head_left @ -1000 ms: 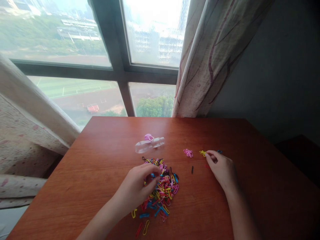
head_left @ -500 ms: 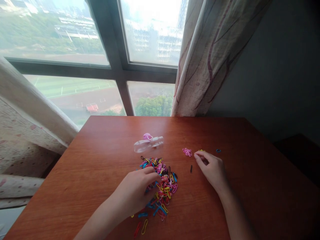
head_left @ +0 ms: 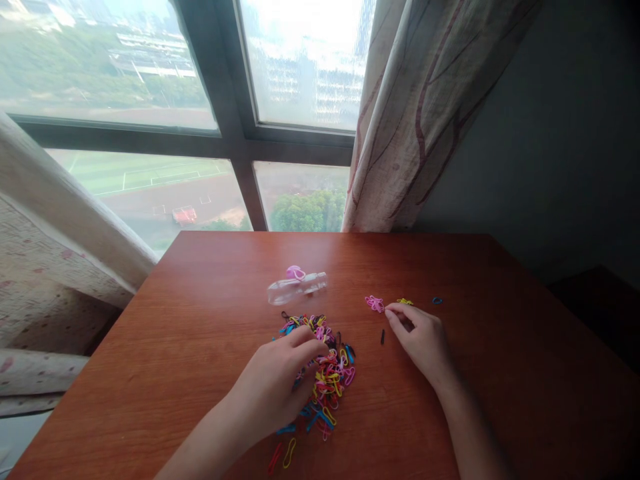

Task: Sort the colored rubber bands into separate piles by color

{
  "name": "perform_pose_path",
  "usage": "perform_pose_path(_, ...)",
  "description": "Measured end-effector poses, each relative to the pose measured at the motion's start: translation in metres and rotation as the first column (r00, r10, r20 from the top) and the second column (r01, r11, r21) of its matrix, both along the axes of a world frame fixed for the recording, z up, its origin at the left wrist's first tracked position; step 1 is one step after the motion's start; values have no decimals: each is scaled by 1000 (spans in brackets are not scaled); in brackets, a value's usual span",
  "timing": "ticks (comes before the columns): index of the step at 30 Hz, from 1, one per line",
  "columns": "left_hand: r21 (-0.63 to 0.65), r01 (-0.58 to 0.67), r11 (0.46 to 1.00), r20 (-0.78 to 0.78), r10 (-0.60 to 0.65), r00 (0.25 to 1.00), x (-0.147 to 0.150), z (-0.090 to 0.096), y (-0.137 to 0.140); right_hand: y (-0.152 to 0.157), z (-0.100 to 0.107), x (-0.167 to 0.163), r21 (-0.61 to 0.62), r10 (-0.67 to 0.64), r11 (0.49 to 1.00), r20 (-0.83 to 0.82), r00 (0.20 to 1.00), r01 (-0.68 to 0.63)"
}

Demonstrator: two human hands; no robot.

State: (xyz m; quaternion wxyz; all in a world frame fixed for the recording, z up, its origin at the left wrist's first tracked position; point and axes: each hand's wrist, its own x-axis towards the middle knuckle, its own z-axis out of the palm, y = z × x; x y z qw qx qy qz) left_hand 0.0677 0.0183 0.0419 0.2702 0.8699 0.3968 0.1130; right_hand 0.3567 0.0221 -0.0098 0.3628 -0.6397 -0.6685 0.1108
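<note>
A pile of small rubber bands point(head_left: 330, 383) in pink, yellow, blue, red and black lies at the middle of the table. Over its left side is my left hand point(head_left: 283, 373), fingers curved, with thumb and forefinger apart and touching the bands or just above them. My right hand point(head_left: 417, 337) rests to the right, thumb and forefinger pinched at the edge of a little heap of pink rubber bands point(head_left: 374, 304). Whatever that pinch holds is too small to make out. Yellow rubber bands point(head_left: 404, 302) lie just behind this hand, and a black one point(head_left: 383, 337) lies to its left.
A clear plastic bottle-shaped container point(head_left: 295, 289) with a pink part lies behind the pile. One blue rubber band point(head_left: 437, 300) sits farther right. Near the front are a red band point(head_left: 275, 458) and a yellow band point(head_left: 289, 453). The wooden table point(head_left: 175, 347) reaches the window.
My left hand has shifted slightly right and away from me over the pile. My right hand has moved a little left, to the pink heap, uncovering more of the yellow bands.
</note>
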Motion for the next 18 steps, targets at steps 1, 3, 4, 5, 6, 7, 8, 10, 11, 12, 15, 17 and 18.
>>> perform_pose_path(1,-2,34,999,3,-34,999,2,2,-2,0,0,0,-1,2,1000,-1,1000,-2)
perform_pose_path(3,-12,103,995,-30,-103,994,6,4,-5,0,-1,0,-3,5,1000,1,1000,-5)
perform_pose_path(4,-15,126,992,-58,-126,990,7,5,-5,0,-1,0,-3,6,1000,2,1000,-6)
perform_pose_path(5,-19,138,990,-88,-140,986,7,6,-5,0,-2,0,-3,6,1000,4,1000,-6)
perform_pose_path(6,-21,145,989,-114,-146,983,7,6,-5,0,-2,0,-2,7,1000,5,1000,-7)
perform_pose_path(7,-19,145,989,-134,-146,980,7,6,-4,0,-1,0,-1,8,1000,7,1000,-8)
perform_pose_path(8,-14,144,990,-149,-144,978,7,5,-3,0,-1,0,1,7,1000,9,1000,-7)
perform_pose_path(10,3,141,990,-168,-138,976,6,4,-1,0,0,-1,1,10,1000,16,1000,-10)
perform_pose_path(11,11,140,990,-174,-136,975,5,4,0,0,0,-1,-1,12,1000,18,1000,-12)
perform_pose_path(12,20,140,990,-176,-134,975,5,3,0,0,0,-1,-4,15,1000,18,1000,-14)
perform_pose_path(15,40,123,992,-142,-116,983,4,1,1,0,1,-2,-13,18,1000,12,1000,-18)
perform_pose_path(17,51,90,995,-96,-85,992,2,-2,2,0,1,-2,-16,17,1000,5,1000,-17)
perform_pose_path(18,57,72,996,-74,-68,995,0,-3,2,0,2,-2,-16,18,1000,2,1000,-18)
